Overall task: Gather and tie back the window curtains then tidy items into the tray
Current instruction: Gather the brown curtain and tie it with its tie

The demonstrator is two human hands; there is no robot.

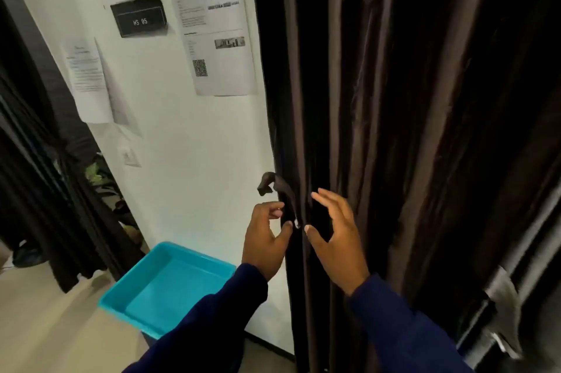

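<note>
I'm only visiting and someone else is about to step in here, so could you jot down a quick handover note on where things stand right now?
Left hand: fingers curled at the dark tie-back strap; whether it actually pinches it is unclear.
Right hand: open, fingers spread against the dark curtain, holding nothing.
Curtain hangs gathered beside the white wall; the strap's end dangles loose, so the tie is not finished.
Turquoise tray sits low by the wall; nothing visible in it.
Left: finish the tie, then tidy items into the tray.
</note>
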